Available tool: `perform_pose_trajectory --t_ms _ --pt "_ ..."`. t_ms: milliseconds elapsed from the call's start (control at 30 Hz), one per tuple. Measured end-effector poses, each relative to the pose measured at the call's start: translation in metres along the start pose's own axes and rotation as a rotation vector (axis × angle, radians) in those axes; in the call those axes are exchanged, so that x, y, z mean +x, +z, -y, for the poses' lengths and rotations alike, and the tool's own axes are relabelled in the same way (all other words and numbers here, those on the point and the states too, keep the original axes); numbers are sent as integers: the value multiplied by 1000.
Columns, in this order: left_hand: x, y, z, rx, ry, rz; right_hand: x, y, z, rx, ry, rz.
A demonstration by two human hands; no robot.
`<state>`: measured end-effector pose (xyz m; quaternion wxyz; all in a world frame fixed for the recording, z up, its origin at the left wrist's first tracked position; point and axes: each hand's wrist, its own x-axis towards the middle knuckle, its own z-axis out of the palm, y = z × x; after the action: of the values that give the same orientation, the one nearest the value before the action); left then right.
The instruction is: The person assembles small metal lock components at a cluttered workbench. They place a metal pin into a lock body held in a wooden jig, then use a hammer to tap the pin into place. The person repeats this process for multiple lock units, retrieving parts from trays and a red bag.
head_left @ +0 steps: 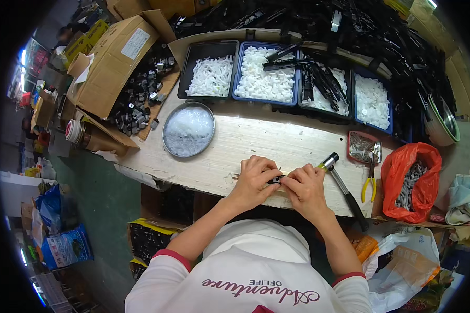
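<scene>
- The black part [275, 180] is at the bench's [245, 138] near edge, mostly hidden.
- Left hand [253, 180] and right hand [308, 189] pinch it.
- Step: seemingly fitting or adjusting by fingertip.
- Next move probably calls for steady, precise pressure; the hammer [355, 207] lies unheld.

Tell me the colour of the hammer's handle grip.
Black. The hammer grip shows best in the head view, the only one.
</scene>
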<state>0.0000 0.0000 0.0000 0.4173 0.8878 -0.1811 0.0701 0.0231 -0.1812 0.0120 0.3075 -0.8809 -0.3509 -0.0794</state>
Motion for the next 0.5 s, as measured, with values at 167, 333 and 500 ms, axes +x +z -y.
perform_pose_trajectory --t_ms 167,333,500 --pt "11 -3 -5 35 2 52 0 -7 -4 12 8 6" --pt "28 -12 -21 406 77 283 -1 -13 -6 41 20 76" --pt "71 -18 -39 482 164 542 -6 -38 -33 21 97 -116"
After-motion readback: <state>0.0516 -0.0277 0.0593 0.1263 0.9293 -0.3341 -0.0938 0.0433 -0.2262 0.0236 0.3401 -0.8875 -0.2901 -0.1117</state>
